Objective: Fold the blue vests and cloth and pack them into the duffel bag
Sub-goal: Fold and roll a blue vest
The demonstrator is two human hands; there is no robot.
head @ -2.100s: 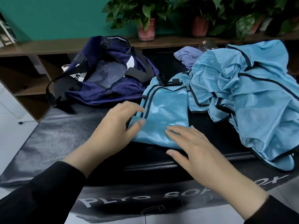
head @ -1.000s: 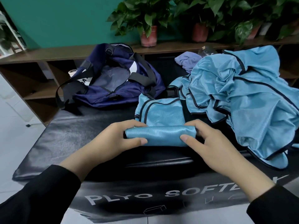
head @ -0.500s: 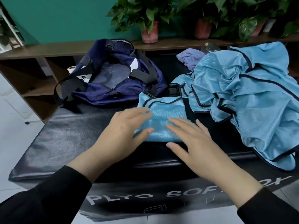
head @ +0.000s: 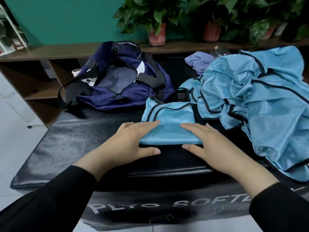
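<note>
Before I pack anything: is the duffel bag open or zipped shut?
Open. The duffel bag gapes on top, showing its grey lining; nothing blue shows inside.

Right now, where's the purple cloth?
In the head view the purple cloth lies bunched at the far side of the black mat, right of the duffel bag and just behind the pile of blue vests.

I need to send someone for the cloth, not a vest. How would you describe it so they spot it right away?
On the black mat, look to the far edge, right of the duffel bag and just behind the vest pile. The cloth is the small crumpled lavender piece; the vests are shiny light blue with dark trim.
</note>
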